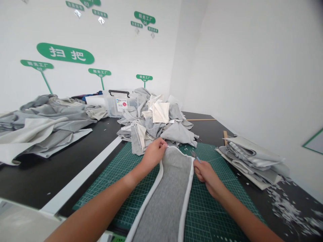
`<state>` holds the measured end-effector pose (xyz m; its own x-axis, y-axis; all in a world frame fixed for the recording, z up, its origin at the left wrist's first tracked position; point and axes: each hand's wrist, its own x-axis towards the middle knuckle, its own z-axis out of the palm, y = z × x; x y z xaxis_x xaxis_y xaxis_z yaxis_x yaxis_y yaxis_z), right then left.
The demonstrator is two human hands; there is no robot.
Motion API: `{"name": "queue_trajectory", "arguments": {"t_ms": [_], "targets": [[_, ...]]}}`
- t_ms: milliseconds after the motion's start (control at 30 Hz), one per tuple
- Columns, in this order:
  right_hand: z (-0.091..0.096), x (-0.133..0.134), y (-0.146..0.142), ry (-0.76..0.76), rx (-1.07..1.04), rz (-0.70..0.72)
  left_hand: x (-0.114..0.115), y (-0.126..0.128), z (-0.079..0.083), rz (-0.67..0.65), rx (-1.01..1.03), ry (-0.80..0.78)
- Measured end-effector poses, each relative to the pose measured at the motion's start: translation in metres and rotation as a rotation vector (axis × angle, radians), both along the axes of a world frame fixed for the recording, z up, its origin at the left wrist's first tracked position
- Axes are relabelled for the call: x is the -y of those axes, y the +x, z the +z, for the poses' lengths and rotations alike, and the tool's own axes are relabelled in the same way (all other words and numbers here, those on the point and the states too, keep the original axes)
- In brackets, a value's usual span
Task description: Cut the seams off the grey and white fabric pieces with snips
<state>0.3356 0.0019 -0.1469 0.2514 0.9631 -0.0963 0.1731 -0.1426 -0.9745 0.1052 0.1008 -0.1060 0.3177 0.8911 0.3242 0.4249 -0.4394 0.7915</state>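
A long grey cloth strip (171,188) with white bound edges runs toward me over a green cutting mat (212,205). My left hand (155,150) pinches its far left corner. At the far right corner, my right hand (205,173) is closed, with the strip's white edge at its fingers. Small snips (195,155) with metal blades and a light blue part stick out from the top of that hand, pointing away from me. The fingers hide the rest of the snips.
Grey and cream cloth pieces (161,112) are heaped beyond the mat, beside a clear plastic box (112,104). More grey cloths (37,124) cover the table's left. A folded stack (252,161) lies right, near white scraps (287,208). White walls stand behind.
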Motion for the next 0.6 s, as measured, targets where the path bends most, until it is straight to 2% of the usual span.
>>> {"name": "queue_trajectory", "arguments": {"t_ms": [67,167,233,300,400,500,600], "targets": [[0.005,0.002,-0.001,-0.009,-0.045,0.044,-0.001,-0.007,-0.002,0.08,-0.212,0.052],[0.01,0.006,-0.006,0.011,-0.168,0.094,0.014,-0.004,0.001,0.094,-0.334,0.298],[0.011,0.008,-0.01,0.043,-0.237,0.105,0.031,0.005,0.004,-0.025,-0.301,0.484],[0.01,0.009,-0.013,0.072,-0.26,0.121,0.047,0.015,0.006,-0.193,-0.262,0.556],[0.006,0.009,-0.014,0.088,-0.281,0.151,0.061,0.026,0.0,-0.342,-0.25,0.505],[0.003,0.01,-0.013,0.084,-0.288,0.156,0.06,0.028,-0.011,-0.354,-0.25,0.402],[0.006,0.012,-0.015,0.11,-0.202,0.181,0.053,0.027,-0.021,-0.327,-0.204,0.327]]}}
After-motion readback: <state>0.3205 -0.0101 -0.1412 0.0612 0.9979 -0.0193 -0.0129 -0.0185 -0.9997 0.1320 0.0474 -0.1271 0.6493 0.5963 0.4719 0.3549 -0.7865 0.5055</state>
